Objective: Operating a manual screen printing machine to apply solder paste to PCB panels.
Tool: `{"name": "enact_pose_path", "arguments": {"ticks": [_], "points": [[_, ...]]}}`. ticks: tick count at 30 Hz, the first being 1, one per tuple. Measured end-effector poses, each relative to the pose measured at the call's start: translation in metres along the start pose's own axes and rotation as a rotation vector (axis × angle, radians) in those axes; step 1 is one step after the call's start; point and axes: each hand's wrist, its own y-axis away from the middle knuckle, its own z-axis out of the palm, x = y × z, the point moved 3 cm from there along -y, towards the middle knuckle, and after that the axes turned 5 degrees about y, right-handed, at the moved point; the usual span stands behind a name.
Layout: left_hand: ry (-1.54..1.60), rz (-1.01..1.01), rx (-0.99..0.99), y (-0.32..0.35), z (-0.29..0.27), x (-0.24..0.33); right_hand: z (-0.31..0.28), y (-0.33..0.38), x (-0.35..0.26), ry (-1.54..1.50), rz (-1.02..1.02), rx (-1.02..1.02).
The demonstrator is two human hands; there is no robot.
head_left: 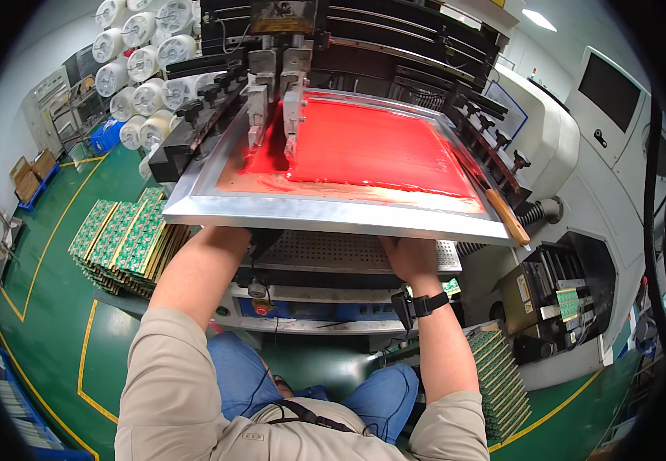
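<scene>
A screen-printing frame [333, 215] with a silver metal border lies tilted in front of me, its mesh coated with glossy red ink [379, 146]. Both my arms reach beneath its near edge. Of my left hand [228, 237] only the wrist end shows, below the frame's left part; the fingers are hidden. My right hand [413, 257] is under the right part, over the perforated metal bed [325, 250], its fingers mostly covered by the frame. What either hand touches cannot be made out. A spatula with a wooden handle [506, 217] rests along the frame's right side.
The printing machine's squeegee holders [293, 107] hang over the ink at the left. Stacked green circuit boards [122, 238] stand on the floor at left, with another stack [498, 384] at lower right. A red button [262, 308] sits on the machine front. White reels [149, 96] fill the back left.
</scene>
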Motion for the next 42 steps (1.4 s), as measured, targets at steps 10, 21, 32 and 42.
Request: {"name": "enact_pose_path", "arguments": {"ticks": [10,21,32,42], "points": [[-0.041,-0.009,0.017,0.004,0.001,-0.005,0.003,0.003,0.002,0.052,-0.062,0.016],[-0.041,-0.019,-0.046,-0.004,0.03,-0.028,0.006,0.001,0.005,0.081,-0.046,-0.032],[-0.049,0.004,-0.06,0.003,0.04,-0.051,0.003,-0.001,-0.003,0.085,-0.039,-0.059],[-0.036,0.067,-0.076,0.0,0.058,-0.054,0.004,-0.004,0.001,0.062,-0.041,-0.082]]}}
